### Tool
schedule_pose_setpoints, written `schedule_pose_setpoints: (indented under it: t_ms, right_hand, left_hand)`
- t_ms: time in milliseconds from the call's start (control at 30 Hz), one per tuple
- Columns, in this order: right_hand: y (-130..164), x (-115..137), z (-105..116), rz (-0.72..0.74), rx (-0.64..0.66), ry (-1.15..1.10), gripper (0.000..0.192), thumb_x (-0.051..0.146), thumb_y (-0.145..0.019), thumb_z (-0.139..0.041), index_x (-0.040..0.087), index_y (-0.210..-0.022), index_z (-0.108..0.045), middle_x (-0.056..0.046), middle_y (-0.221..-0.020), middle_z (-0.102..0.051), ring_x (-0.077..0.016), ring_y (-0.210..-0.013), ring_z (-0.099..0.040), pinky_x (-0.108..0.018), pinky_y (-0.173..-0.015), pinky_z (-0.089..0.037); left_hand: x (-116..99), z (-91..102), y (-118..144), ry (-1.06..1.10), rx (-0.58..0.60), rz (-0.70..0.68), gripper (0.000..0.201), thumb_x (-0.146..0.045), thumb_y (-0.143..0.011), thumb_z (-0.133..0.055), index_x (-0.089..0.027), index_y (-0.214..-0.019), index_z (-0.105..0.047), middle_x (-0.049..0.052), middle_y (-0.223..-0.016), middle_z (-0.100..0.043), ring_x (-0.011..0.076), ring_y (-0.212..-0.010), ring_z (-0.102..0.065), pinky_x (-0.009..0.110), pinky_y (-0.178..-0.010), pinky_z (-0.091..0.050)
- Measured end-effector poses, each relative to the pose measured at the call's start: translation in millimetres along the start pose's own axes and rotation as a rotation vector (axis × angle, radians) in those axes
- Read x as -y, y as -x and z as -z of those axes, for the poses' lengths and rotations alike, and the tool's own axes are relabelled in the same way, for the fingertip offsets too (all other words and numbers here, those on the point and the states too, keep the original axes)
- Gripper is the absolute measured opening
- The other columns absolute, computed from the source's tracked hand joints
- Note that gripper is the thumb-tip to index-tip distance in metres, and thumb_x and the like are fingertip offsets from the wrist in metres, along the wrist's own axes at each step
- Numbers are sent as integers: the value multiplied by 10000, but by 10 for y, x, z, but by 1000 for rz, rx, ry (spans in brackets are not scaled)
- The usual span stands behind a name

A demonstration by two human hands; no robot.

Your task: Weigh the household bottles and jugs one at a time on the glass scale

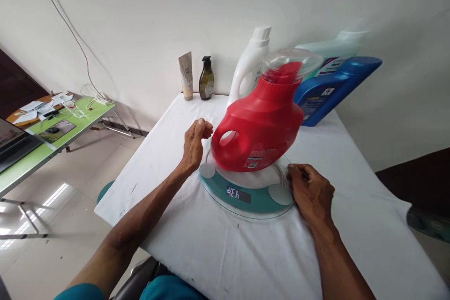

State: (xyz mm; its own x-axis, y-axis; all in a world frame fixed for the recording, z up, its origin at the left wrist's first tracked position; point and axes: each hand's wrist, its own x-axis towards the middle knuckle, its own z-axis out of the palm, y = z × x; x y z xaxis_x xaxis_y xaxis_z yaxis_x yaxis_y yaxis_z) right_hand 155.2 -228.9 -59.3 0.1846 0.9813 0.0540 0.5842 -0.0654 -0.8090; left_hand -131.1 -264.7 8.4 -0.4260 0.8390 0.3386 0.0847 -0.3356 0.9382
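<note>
A red jug (260,126) with a side handle stands on a round glass scale (246,214). A clear plastic piece (293,62) with a flared rim sits around its red top. Digits glow on the scale's small display (238,194), upside down from here. To the left of the jug, my left hand (195,144) is closed with curled fingers, close to the handle and apart from it; no object shows in it. My right hand (312,190) is curled at the scale's right edge, thumb against the fingers. Whether it grips the rim is hidden.
Behind the jug are a white bottle (248,63), a blue bottle (333,89) and a pale green bottle (326,48). A tube (186,77) and a dark pump bottle (206,79) stand back left on the white cloth (168,234). A green table (82,115) is at far left.
</note>
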Motion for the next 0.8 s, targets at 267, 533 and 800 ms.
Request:
schedule_pose_setpoints:
  t_ms: [267,533,800]
  right_hand:
    - [21,-5,11,9,-2,-15,381,612,-825,-536,267,-860,-694,-88,-776,-761,-306,-762,-690,-438,-797,-527]
    - [-73,-37,73,-11,48,24,469,714,-790,-504,296,-838,-712,-107,-782,-786,-366,-750,-726,-479,-747,-560]
    - [-121,-37,114,-29,66,21,545,786,-751,-500,298,-851,-721,-103,-797,-803,-364,-751,-741,-447,-699,-546]
  left_hand:
    - [-241,-126,49,-57,136,-67,676,-849,-984,-476,-207,-897,-668,65,-913,-683,206,-862,-620,359,-818,-527]
    - [-256,-351,-62,95,256,169,687,-830,-792,-731,-223,-617,-462,-14,-580,-399,103,-545,-328,315,-526,-267]
    - [-278,-495,-101,254,84,278,722,-748,-564,-920,-214,-514,-436,-34,-512,-359,65,-503,-275,275,-485,-207]
